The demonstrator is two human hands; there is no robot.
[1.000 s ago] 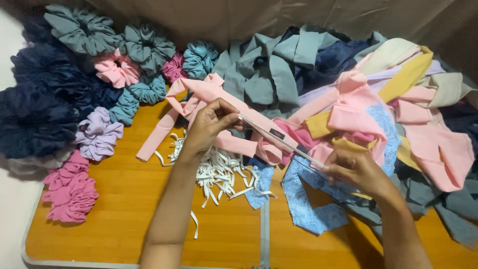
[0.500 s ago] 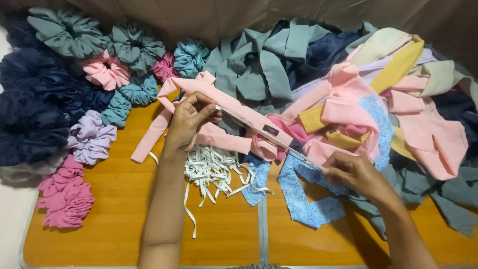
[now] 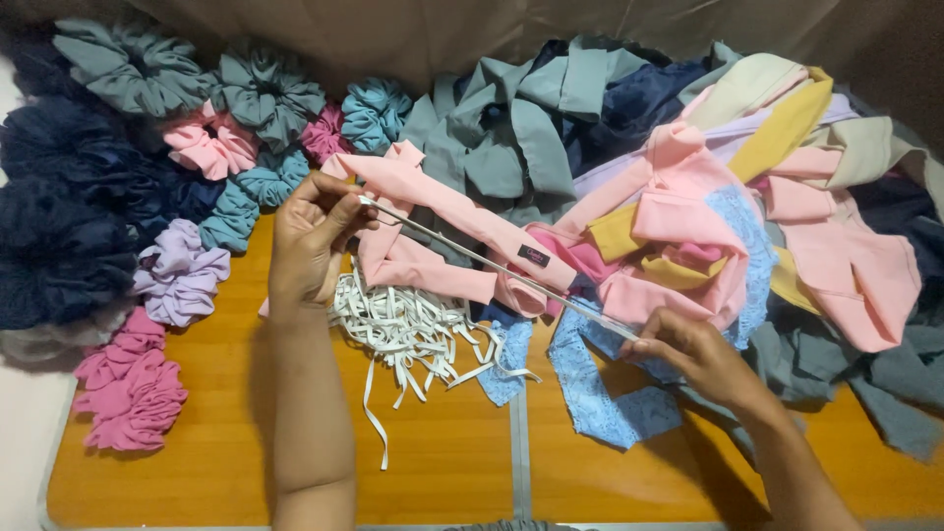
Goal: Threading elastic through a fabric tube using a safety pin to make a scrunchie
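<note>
On the worktop (image 3: 197,472), scrunchies (image 3: 147,197) lie along the left edge and far left corner. Fabric strips (image 3: 688,197) pile up at the far right. Elastic pieces (image 3: 413,329) lie in the middle, between the left hand (image 3: 310,241) and right hand (image 3: 688,354), under the long rod (image 3: 492,264).

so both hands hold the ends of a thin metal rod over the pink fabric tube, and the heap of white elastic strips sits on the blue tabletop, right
Not quite: the tabletop is orange-brown wood, not blue, as the head view shows. The rest holds: the left hand and right hand hold the ends of the thin metal rod over the pink fabric tube, with the heap of white elastic strips on the table.
</note>
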